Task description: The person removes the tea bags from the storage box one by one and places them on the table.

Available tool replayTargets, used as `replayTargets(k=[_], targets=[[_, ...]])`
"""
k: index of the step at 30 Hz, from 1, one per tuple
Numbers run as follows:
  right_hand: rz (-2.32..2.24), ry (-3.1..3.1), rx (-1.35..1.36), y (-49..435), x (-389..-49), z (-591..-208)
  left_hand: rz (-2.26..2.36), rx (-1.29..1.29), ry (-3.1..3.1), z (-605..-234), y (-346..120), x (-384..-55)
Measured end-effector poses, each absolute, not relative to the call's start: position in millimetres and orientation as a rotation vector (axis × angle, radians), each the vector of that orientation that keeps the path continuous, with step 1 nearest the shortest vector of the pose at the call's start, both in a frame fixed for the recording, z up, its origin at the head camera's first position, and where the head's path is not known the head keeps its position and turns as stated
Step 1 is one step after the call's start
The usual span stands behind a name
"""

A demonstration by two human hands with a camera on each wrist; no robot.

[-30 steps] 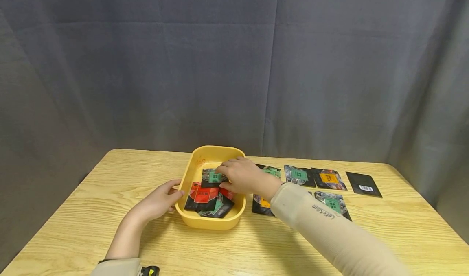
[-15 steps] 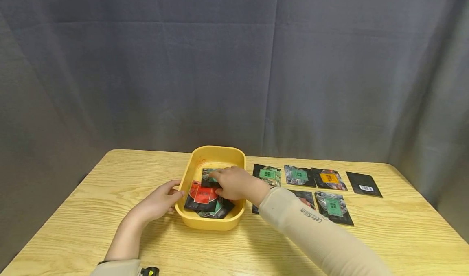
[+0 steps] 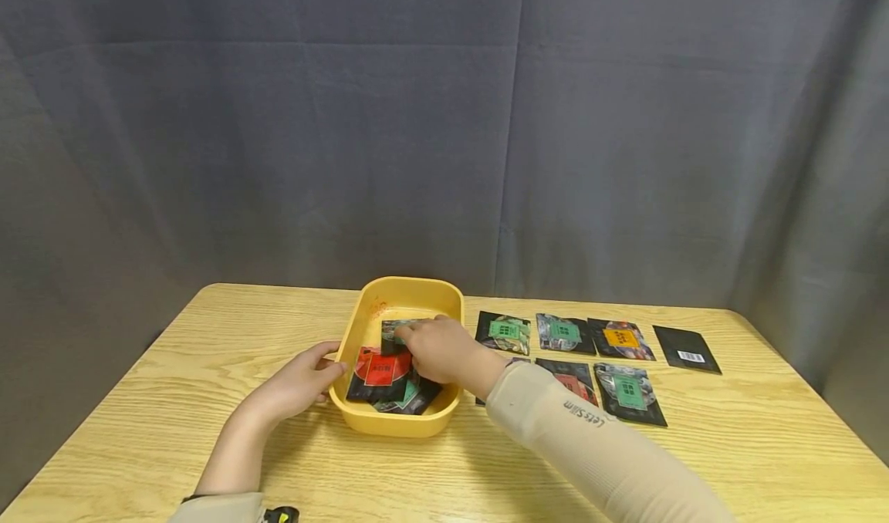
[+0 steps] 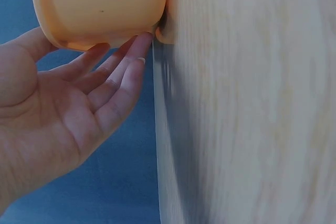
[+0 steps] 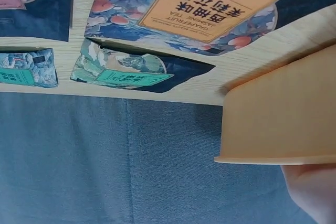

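Observation:
A yellow plastic tub (image 3: 396, 428) holds several black tea packets. My left hand (image 3: 295, 384) grips its left wall, thumb at the rim and fingers against the outside, as the left wrist view of the hand (image 4: 73, 93) also shows. Inside the tub, my right hand (image 3: 441, 349) has its fingertips on a green-labelled tea packet (image 3: 393, 345); its thumb is hidden. Nearer me lie a red-labelled packet (image 3: 378, 376) and another green-labelled packet (image 3: 419, 399) partly beneath it. The right wrist view mostly hides that hand (image 5: 310, 187) behind the tub wall (image 5: 283, 114).
Several tea packets lie in two rows right of the tub, including a green-labelled one (image 3: 505, 332), an orange-labelled one (image 3: 620, 339) and one face down (image 3: 686, 349). A jasmine tea packet (image 5: 210, 9) lies close to the tub. A grey curtain (image 3: 444, 122) hangs behind the table.
My right hand has shifted slightly left and toward me over the green-labelled packet, uncovering packets on the table. The left hand and tub keep their places.

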State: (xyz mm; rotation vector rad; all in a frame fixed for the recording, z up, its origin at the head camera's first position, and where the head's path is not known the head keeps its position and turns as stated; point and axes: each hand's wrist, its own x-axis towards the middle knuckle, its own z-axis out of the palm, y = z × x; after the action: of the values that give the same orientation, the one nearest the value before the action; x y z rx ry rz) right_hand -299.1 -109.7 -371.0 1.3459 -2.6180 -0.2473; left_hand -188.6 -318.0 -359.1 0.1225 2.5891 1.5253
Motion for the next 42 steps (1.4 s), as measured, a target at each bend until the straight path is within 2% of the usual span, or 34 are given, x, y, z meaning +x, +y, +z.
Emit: replayTargets(k=[29, 42], targets=[[-0.055, -2.307, 1.112, -104, -299, -372, 1.529, 0.120, 2.572, -359, -318, -188], [-0.074, -2.152, 1.183, -89, -291, -355, 1.540, 0.138, 2.565, -358, -318, -188]])
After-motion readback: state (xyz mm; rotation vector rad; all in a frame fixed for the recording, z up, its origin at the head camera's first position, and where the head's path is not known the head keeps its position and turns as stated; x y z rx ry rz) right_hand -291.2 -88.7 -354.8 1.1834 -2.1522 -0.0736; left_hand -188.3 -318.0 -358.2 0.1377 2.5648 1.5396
